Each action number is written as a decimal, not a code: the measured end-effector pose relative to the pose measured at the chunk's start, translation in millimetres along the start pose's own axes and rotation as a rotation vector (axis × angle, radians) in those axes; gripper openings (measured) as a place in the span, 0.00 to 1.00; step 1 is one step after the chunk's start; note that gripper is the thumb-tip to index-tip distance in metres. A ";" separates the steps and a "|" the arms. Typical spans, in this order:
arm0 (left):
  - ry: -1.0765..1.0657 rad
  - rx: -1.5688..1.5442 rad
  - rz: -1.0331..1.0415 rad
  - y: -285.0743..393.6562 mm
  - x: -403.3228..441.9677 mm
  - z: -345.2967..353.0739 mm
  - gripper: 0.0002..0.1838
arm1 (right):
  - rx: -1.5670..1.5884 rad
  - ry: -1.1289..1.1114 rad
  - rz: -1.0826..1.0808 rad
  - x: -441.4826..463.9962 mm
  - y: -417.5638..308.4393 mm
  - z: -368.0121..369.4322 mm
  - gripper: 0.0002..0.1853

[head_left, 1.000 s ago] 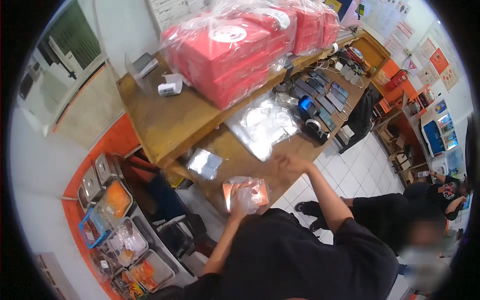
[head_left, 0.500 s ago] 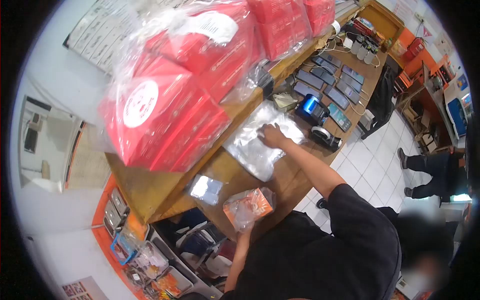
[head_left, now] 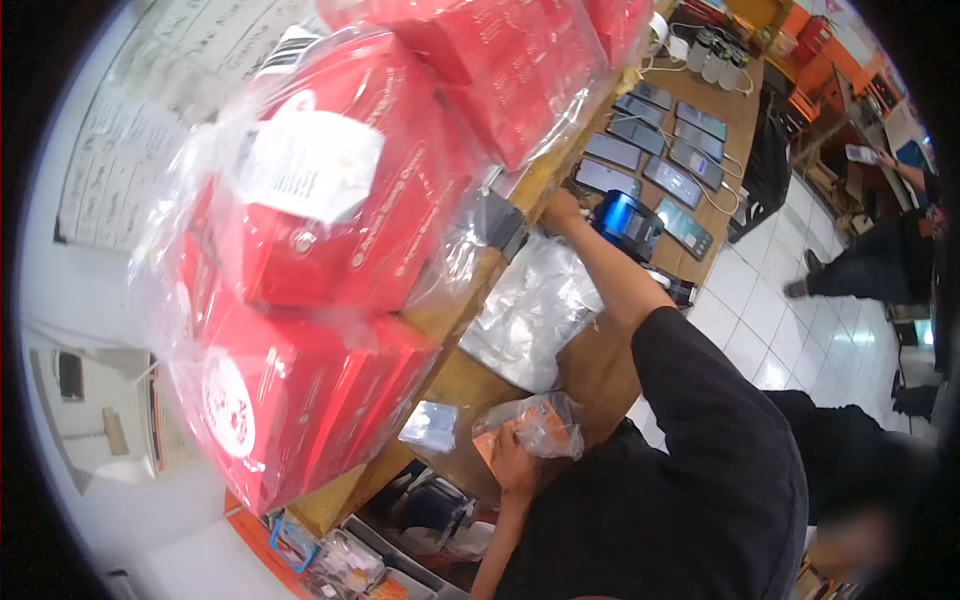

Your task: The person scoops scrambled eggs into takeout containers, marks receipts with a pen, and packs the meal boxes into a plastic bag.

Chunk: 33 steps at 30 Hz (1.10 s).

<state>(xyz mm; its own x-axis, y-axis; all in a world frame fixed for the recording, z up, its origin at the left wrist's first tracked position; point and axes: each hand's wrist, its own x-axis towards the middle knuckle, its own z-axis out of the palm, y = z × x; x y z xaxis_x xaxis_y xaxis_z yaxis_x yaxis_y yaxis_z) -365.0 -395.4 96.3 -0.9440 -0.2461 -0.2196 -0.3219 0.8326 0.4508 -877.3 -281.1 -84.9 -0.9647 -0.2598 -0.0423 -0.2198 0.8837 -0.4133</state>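
My left hand grips an orange box in a clear plastic bag, its fingers bent over the near side. Beyond it, a stack of clear plastic bags lies flat on the wooden counter. My right hand is past the bags' far end, close to the shelf edge; its fingers are hidden or too unclear to read. Just right of that hand stands a shiny blue cylinder on a black body. A small pack of clear sleeves lies left of the box.
Bagged red boxes fill the raised wooden shelf on the left. Several phones with white cables lie at the counter's far end, near capped bottles. A person stands on the tiled floor at right.
My right hand has left the stack of plastic bags and moved farther away to the shelf edge. My left hand has shifted from below the orange box onto it. The whole view has also shifted.
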 end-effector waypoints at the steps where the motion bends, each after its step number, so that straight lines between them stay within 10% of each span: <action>1: -0.018 -0.022 0.024 -5.5 -0.5 5.3 0.14 | 0.023 0.086 0.012 3.7 1.4 10.2 0.16; 6: -0.081 -0.570 0.177 -53.3 8.7 13.5 0.11 | 0.021 0.099 -0.058 -19.0 -22.2 -35.6 0.13; 22: -0.543 -1.396 -0.588 -114.2 -9.2 24.2 0.11 | 0.507 0.159 -0.497 -50.5 6.9 -119.2 0.08; 25: -0.461 -1.280 -0.542 -106.1 -11.0 23.9 0.11 | 0.995 0.401 -0.211 -59.3 58.6 -152.5 0.09; 29: -0.402 -0.565 -0.133 -84.1 -12.6 8.5 0.13 | 0.586 0.695 0.153 -51.6 237.6 -164.0 0.19; 33: -0.358 -0.872 -0.335 -112.5 -25.0 29.6 0.11 | 0.366 0.745 0.333 -59.2 365.6 -138.2 0.20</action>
<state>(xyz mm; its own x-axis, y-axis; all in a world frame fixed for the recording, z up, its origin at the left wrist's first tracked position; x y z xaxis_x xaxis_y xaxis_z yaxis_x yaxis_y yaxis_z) -303.1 -468.2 25.4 -0.7639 -0.1175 -0.6346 -0.6432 0.0573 0.7636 -920.5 111.2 -107.8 -0.8420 0.4208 0.3376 0.0251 0.6556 -0.7547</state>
